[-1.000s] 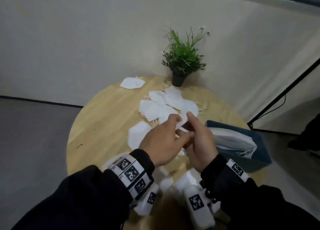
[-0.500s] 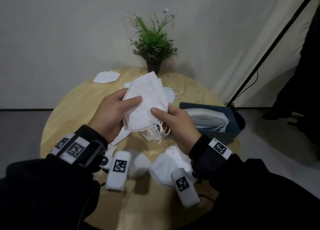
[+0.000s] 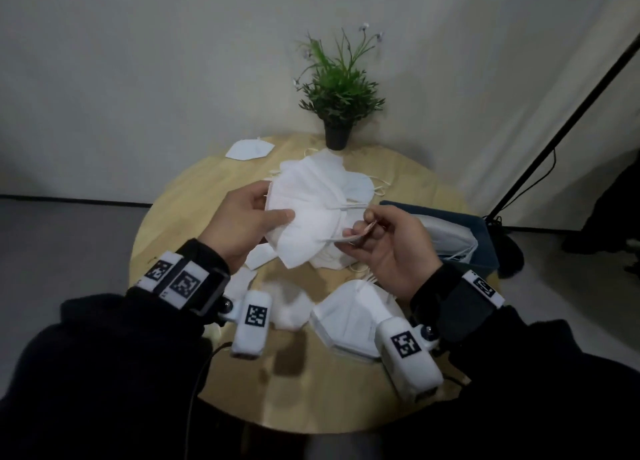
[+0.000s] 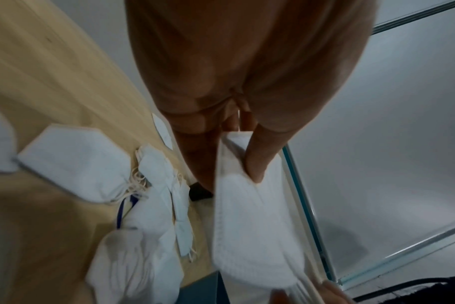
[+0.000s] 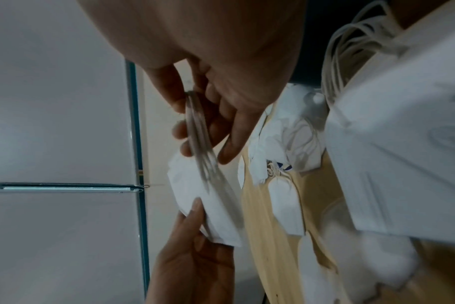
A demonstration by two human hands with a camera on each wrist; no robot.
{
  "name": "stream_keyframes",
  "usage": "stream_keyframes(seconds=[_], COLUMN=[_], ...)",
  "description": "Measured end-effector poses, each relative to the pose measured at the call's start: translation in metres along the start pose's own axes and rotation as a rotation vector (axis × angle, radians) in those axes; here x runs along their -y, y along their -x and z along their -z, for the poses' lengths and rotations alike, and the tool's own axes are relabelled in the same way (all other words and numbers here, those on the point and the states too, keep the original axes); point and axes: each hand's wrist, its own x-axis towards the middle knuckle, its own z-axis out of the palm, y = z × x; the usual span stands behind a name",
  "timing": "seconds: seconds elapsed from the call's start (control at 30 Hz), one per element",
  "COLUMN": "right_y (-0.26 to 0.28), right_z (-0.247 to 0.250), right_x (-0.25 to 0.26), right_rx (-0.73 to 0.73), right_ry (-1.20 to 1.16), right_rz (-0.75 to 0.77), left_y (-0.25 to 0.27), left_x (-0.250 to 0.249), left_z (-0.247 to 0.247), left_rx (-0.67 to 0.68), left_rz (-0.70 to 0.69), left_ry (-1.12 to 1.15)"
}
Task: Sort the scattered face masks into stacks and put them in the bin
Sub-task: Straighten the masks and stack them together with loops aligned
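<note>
Face masks (image 3: 304,213) gripped by left hand (image 3: 239,227), straps (image 3: 346,206) pinched by right hand (image 3: 388,248), above table (image 3: 194,196).

Masks (image 3: 349,317) scattered on table (image 3: 194,196); plant (image 3: 337,89) at rear; bin (image 3: 485,231) at right edge.

- No words, brands or numbers can be read anywhere.
- Wrist bands (image 3: 175,280) and camera housings (image 3: 252,324) bear only black-and-white square code markers (patterns, not text).
- A faint round embossed mark on a mask (image 5: 444,137) is too blurred to read.

one bin (image 3: 486,238); one potted plant (image 3: 339,89); one round table (image 3: 180,213); masks too overlapped to count
</note>
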Motion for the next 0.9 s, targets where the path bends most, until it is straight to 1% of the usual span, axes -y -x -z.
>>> stream_keyframes(seconds=[0.03,0.1,0.17,0.23,0.3,0.37,0.43,0.47,0.53,0.63,0.7,0.8,0.9], right_y=[0.003,0.009,0.012,0.017,0.020,0.017,0.013,0.011,0.012,0.012,0.012,0.012,0.013], right_z=[0.001,0.003,0.008,0.012,0.018,0.023,0.029,0.032,0.034,0.036,0.036,0.037,0.038], right_x=[0.002,0.004,0.001,-0.001,0.000,0.003,0.007,0.009,0.010,0.008,0.005,0.004,0.003], right_rx=[0.017,0.042,0.052,0.050,0.003,-0.086,-0.154,-0.146,-0.076,-0.057,-0.056,-0.053,-0.044], right_ry=[0.009,0.112,0.298,0.454,0.497,0.526,0.516,0.511,0.528,0.565,0.602,0.664,0.734], right_rz=[-0.005,0.004,0.061,0.136,0.192,0.251,0.251,0.226,0.184,0.220,0.235,0.251,0.278], left_y=[0.006,0.015,0.019,0.016,0.011,0.006,0.003,0.002,0.000,-0.003,-0.004,-0.001,0.002], left_x=[0.002,0.007,0.008,0.006,0.004,0.004,0.004,0.004,0.004,0.007,0.009,0.007,0.006], left_z=[-0.002,-0.008,-0.015,-0.022,-0.028,-0.032,-0.036,-0.038,-0.040,-0.038,-0.035,-0.034,-0.034], left_rx=[-0.007,-0.011,0.006,0.029,0.045,0.070,0.103,0.117,0.141,0.150,0.164,0.224,0.167], left_rz=[0.004,0.022,0.042,0.045,0.035,0.024,0.017,0.012,-0.008,-0.070,-0.150,-0.294,-0.360], left_ry=[0.010,0.043,0.071,0.049,0.000,-0.023,-0.018,-0.018,-0.036,-0.150,-0.260,-0.365,-0.455])
